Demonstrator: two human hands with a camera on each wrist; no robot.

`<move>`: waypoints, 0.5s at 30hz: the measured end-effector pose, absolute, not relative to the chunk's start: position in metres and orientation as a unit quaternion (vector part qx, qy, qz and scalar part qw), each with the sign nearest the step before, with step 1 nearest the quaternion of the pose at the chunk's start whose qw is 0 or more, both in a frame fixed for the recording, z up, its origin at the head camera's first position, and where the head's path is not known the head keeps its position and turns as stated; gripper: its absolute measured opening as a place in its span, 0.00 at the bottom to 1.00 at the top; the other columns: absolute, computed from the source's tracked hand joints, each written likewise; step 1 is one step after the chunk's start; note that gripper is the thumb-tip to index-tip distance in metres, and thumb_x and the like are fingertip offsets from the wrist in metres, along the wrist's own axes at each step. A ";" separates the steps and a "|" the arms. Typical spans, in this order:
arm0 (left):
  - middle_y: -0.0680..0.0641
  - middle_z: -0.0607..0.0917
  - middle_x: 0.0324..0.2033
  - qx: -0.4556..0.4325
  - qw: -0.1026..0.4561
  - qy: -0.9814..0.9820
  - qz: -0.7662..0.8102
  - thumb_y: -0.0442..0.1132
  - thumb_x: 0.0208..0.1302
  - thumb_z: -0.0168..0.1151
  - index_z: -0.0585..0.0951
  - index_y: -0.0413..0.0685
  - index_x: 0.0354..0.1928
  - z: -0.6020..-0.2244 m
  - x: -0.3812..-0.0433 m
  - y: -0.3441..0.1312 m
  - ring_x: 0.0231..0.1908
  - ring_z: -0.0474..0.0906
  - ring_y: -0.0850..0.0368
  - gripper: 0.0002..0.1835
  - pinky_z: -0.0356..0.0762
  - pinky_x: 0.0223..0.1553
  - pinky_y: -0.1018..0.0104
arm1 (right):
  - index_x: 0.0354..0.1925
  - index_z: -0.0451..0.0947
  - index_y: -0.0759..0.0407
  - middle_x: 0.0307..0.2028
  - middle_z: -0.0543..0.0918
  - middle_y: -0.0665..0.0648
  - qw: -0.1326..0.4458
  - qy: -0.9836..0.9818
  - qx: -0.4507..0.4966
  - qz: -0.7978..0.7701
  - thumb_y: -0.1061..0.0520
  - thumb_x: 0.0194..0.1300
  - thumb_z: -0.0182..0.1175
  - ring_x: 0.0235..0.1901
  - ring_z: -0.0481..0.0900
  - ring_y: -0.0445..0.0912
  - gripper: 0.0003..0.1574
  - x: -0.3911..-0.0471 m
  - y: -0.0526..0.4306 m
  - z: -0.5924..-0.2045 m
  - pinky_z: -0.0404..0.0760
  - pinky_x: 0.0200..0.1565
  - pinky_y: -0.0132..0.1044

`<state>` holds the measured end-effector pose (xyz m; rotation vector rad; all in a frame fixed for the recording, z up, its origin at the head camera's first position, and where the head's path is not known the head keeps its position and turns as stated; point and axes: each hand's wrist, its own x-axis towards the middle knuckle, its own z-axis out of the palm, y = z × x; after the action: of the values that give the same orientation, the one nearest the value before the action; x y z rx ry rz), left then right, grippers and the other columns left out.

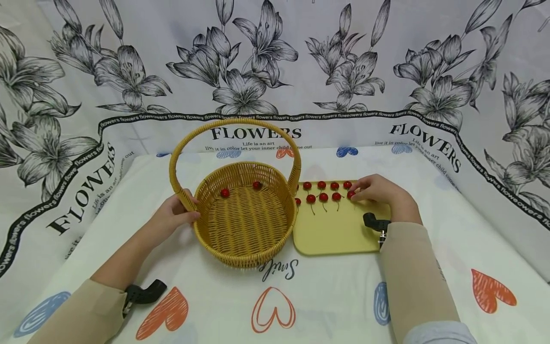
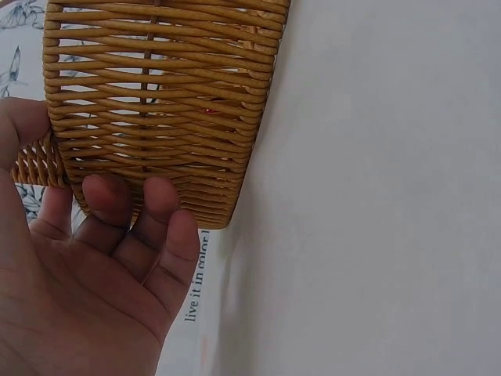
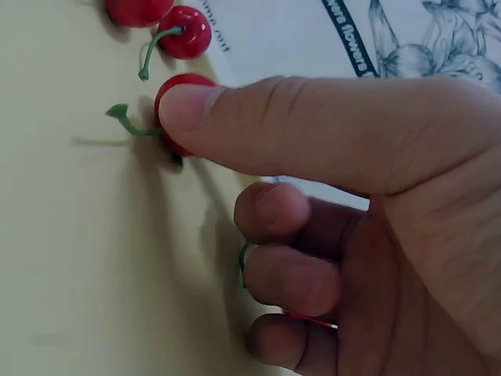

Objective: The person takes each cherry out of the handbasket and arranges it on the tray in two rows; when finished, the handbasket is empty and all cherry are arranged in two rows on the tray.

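Note:
My left hand grips the rim of a woven yellow-brown basket at the foot of its arched handle, thumb on the near side. In the left wrist view its fingers curl against the basket's slatted wall. Two red cherries lie inside at the back. With my right hand I pinch a cherry at the right end of the front row on a yellow board. Between its curled lower fingers, a second green stem and a bit of red show in the right wrist view.
Several more cherries with green stems stand in two rows along the board's back half. The basket's right side overlaps the board's left edge in the head view. A white cloth with printed hearts covers the table; a flowered curtain hangs behind.

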<state>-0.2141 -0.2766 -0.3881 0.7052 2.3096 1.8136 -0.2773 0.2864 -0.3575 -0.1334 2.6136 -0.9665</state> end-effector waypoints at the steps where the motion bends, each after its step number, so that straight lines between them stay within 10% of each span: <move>1: 0.48 0.83 0.34 0.235 0.061 0.762 0.601 0.25 0.69 0.60 0.72 0.36 0.47 -0.388 -0.214 -0.276 0.32 0.81 0.58 0.09 0.83 0.33 0.64 | 0.57 0.82 0.60 0.42 0.77 0.55 0.177 0.922 -0.045 -0.342 0.50 0.65 0.72 0.40 0.70 0.49 0.26 -0.277 0.287 -0.360 0.69 0.45 0.43; 15: 0.48 0.83 0.35 0.233 0.058 0.762 0.601 0.25 0.69 0.60 0.70 0.32 0.49 -0.387 -0.212 -0.275 0.32 0.81 0.57 0.11 0.83 0.33 0.65 | 0.58 0.79 0.59 0.39 0.74 0.55 0.189 0.920 -0.043 -0.340 0.50 0.65 0.71 0.37 0.68 0.49 0.27 -0.276 0.284 -0.357 0.67 0.41 0.43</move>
<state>-0.2118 -0.2749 -0.3867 0.7067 2.3092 1.8221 -0.2756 0.2844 -0.3566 -0.1215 2.5874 -0.9568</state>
